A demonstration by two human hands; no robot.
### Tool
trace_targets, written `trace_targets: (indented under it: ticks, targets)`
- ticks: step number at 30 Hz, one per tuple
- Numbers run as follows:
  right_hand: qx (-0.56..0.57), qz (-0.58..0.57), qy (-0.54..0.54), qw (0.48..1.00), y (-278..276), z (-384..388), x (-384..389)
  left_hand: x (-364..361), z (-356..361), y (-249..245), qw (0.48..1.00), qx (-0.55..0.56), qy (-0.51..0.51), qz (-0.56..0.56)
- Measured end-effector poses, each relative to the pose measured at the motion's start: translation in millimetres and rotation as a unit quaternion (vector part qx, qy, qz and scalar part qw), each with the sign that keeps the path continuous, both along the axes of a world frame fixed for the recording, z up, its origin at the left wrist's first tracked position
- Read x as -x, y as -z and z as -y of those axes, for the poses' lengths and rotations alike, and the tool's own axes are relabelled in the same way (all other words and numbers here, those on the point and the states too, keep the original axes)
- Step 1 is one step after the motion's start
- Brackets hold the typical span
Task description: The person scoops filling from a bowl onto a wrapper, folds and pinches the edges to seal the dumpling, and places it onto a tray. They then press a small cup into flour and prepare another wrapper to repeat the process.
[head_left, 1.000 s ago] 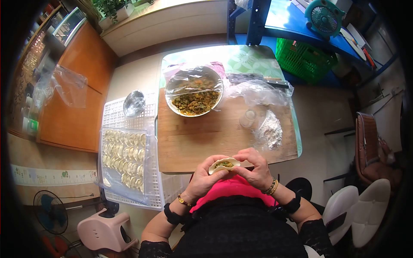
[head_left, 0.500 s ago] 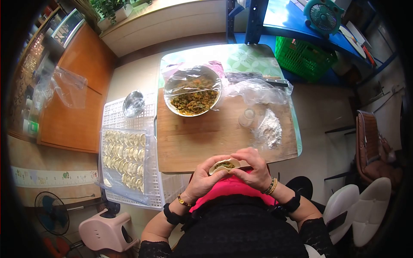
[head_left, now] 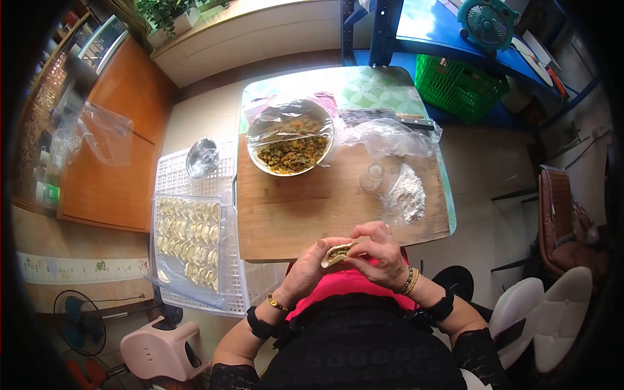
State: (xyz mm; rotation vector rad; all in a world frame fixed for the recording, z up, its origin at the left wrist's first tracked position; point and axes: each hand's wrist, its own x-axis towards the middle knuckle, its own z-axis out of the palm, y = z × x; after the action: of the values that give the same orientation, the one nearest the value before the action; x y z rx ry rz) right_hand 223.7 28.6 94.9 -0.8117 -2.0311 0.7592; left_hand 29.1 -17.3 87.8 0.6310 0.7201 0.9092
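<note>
A dumpling (head_left: 336, 257) with filling showing in its partly folded wrapper is held between both hands, just past the near edge of the wooden board. My left hand (head_left: 305, 268) cradles its left side, fingers curled round it. On the other side, my right hand (head_left: 379, 255) pinches the wrapper's right end between thumb and fingers. Beyond them on the cutting board (head_left: 305, 214) stands a bowl (head_left: 255, 153) of chopped filling (head_left: 296, 154), partly covered with clear plastic. To the right are a small glass jar (head_left: 372, 177) and a heap of flour (head_left: 409, 195).
Rows of finished dumplings (head_left: 188, 240) lie on a tray to the left, over a white plastic crate (head_left: 174, 170) that also bears a small metal bowl (head_left: 203, 158). A knife (head_left: 416, 123) and a crumpled plastic bag (head_left: 393, 138) lie at the board's far right.
The dumpling's wrapper has tilted and its opening looks narrower. My right hand has shifted its fingers to pinch the right end, while my left hand has turned slightly.
</note>
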Motion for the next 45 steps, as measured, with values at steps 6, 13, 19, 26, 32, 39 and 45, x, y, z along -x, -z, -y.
trace_targets:
  ticks: [6, 13, 19, 26, 32, 39, 45]
  targets:
    - [0.159, -0.061, 0.006, 0.985, 6.1, 5.5, 0.8, -0.5, 1.0, 0.9, 1.000, 0.001, -0.006, -0.025]
    - [0.177, -0.066, 0.021, 0.982, 7.8, 5.7, 0.8, -1.3, 0.1, 0.9, 0.994, -0.052, -0.014, -0.100]
    - [0.251, -0.092, 0.024, 0.963, 5.1, 7.5, 1.7, -6.2, -0.3, -14.8, 0.964, -0.144, -0.005, -0.223]
    - [0.274, -0.107, 0.033, 0.955, 9.5, 10.8, 1.1, -6.8, -0.7, -5.8, 0.958, -0.157, -0.024, -0.239]
    - [0.161, -0.055, 0.054, 0.984, 9.8, 7.4, 1.0, -7.1, -0.7, -4.8, 0.949, -0.189, -0.044, -0.249]
    - [0.097, -0.033, 0.059, 0.993, 8.9, 5.8, -0.7, -9.1, 0.3, -9.2, 0.959, -0.163, -0.047, -0.228]
    - [0.097, -0.042, 0.046, 0.993, 10.7, 6.1, -1.0, -12.0, 1.0, -8.4, 0.969, -0.136, -0.064, -0.198]
